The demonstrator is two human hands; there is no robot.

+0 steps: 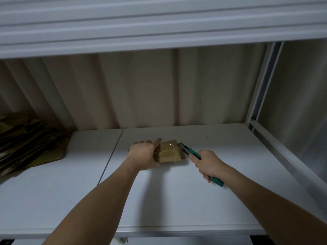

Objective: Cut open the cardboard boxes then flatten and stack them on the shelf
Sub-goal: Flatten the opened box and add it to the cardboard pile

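White shelf (177, 191) already carries flattened cardboard (30, 144) at far left (some work done), while the left hand (141, 154) grips a still-taped box (169, 152) mid-shelf and the right hand (207, 163), clamped on a green cutter (192, 154), sets its blade at the box's right edge.

Small taped brown box (169, 150) sits closed on white shelf (177, 191); flattened cardboard (30, 144) piled far left.

White shelf (177, 200), two panels meeting at a seam left of centre. A small taped cardboard box (169, 152) rests on the right panel, near the middle. A pile of flattened cardboard (30, 144) lies at the far left, against the back wall.
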